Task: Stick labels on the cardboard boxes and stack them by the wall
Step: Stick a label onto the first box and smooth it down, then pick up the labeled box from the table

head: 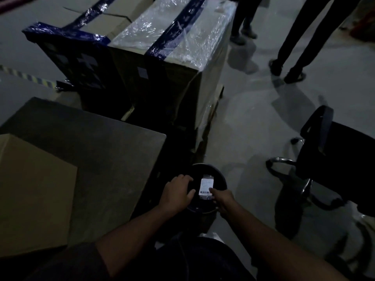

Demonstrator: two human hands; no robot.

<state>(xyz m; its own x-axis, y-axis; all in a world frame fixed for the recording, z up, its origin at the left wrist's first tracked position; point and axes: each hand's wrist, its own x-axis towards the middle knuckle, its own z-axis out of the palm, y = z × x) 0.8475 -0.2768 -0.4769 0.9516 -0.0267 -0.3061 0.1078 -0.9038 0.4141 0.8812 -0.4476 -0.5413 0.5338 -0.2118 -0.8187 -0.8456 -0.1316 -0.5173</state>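
Label (206, 188) lies on a round black stool (220, 180); my right hand (223, 200) pinches it, left hand (178, 192) rests open beside. Dim grey floor (253, 118), wrapped cardboard boxes (162, 63) ahead.

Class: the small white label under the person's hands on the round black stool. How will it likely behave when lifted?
The label looks thin and flat, so probably floppy and very light. It seems to have a glossy backing, so it may slide on the stool. The right hand touches its edge; the left hand rests beside it.
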